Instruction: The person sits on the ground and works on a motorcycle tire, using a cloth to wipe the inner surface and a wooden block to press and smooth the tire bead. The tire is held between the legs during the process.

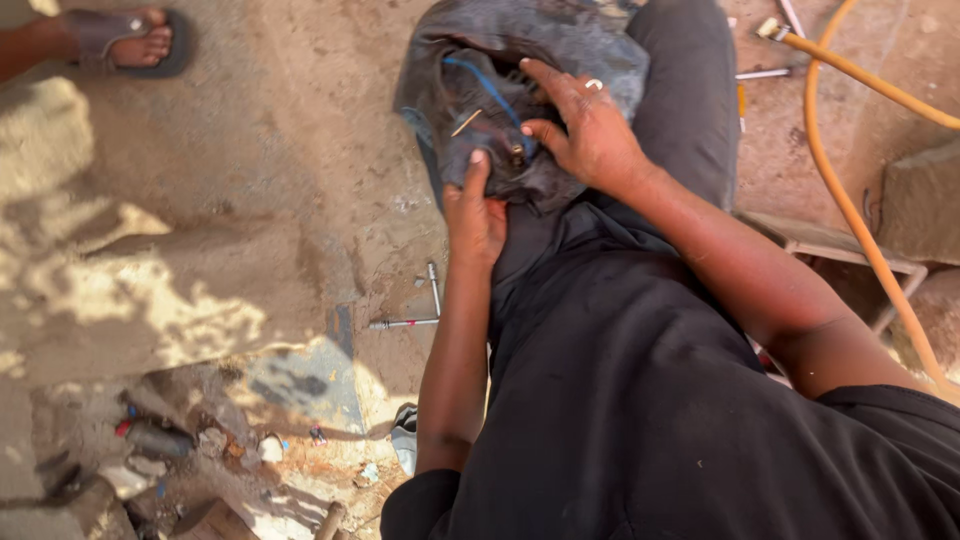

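A limp, dusty black rubber inner tube [520,60] with a thin blue line on it lies bunched over my knee. My left hand [475,210] presses its thumb on the tube's near fold, just beside a small brass valve [517,153]. My right hand [585,125], a ring on one finger, lies spread over the tube's right side with its fingers pinching the rubber by the valve. A short pale stick-like piece [466,122] rests on the tube. My dark trousers and black shirt fill the lower right.
An L-shaped metal tool [420,310] lies on the sandy ground by my left forearm. An orange hose [860,200] curves along the right past a metal frame [830,245]. Another person's sandalled foot [135,42] stands top left. Rubble and debris [200,450] lie bottom left.
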